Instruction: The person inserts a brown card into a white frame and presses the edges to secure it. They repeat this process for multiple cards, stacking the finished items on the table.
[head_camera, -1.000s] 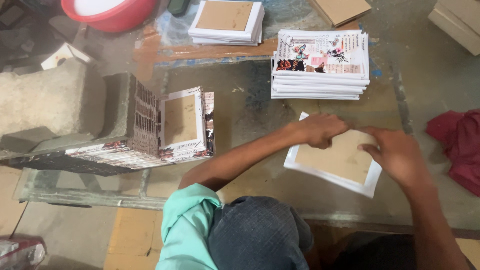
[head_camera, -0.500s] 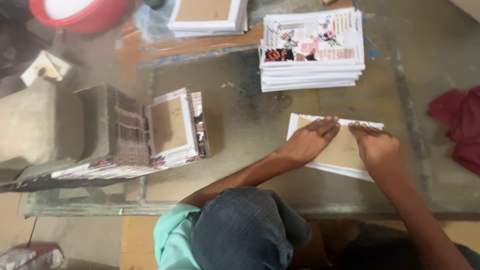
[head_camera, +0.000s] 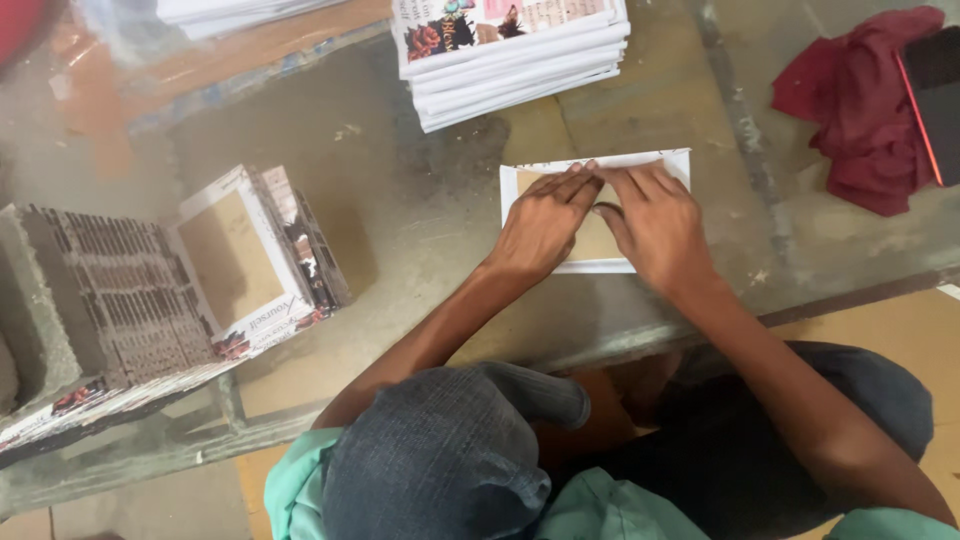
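Under both hands' flat, pressed-together fingers (head_camera: 572, 188) lies the white-edged card (head_camera: 594, 212)

White-bordered tan card (head_camera: 600, 245), stack of covers (head_camera: 515, 50) white with floral print on top, crumpled rag (head_camera: 850, 110) dark red (table (head_camera: 420, 200) grey-brown, stained).

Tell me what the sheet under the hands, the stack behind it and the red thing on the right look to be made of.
Sheet: seemingly matte brown cardboard inside a white paper border folded over its edge; both hands, left and right, press flat on it.
Stack: likely the same boards, white edges, the top one colour-printed.
Red thing: cloth, crumpled in soft folds.
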